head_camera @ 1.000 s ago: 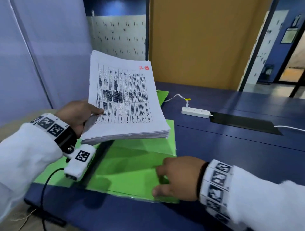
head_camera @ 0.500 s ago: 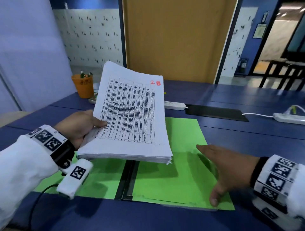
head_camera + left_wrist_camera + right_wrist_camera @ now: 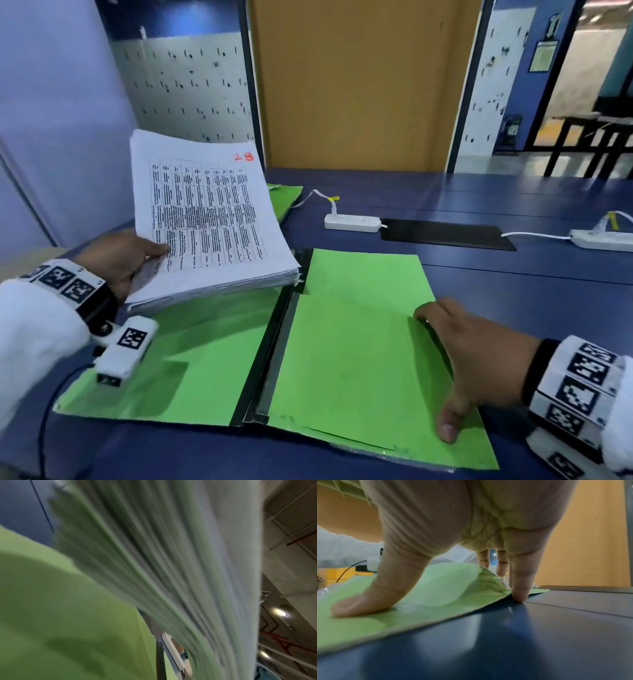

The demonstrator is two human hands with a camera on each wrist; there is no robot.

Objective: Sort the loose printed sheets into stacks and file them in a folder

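Note:
A thick stack of printed sheets (image 3: 205,219), marked "28" in red, is tilted above the left half of an open green folder (image 3: 359,359). My left hand (image 3: 130,260) grips the stack at its lower left corner, thumb on top. The left wrist view shows only the stack's edge (image 3: 171,561) above the green folder (image 3: 51,601). My right hand (image 3: 459,370) rests on the folder's right half. In the right wrist view its thumb (image 3: 359,605) presses flat on the green folder (image 3: 368,626), and the straight fingers (image 3: 518,591) stand at the slightly raised right edge.
The folder lies on a blue table (image 3: 513,291). Behind the stack lies a second green folder (image 3: 286,202). A white power strip (image 3: 352,222), a black panel (image 3: 445,234) and another power strip (image 3: 603,240) sit further back.
The folder's cover has swung open to the right and now lies flat. My right hand went with it to the right edge. The left hand still holds the stack up.

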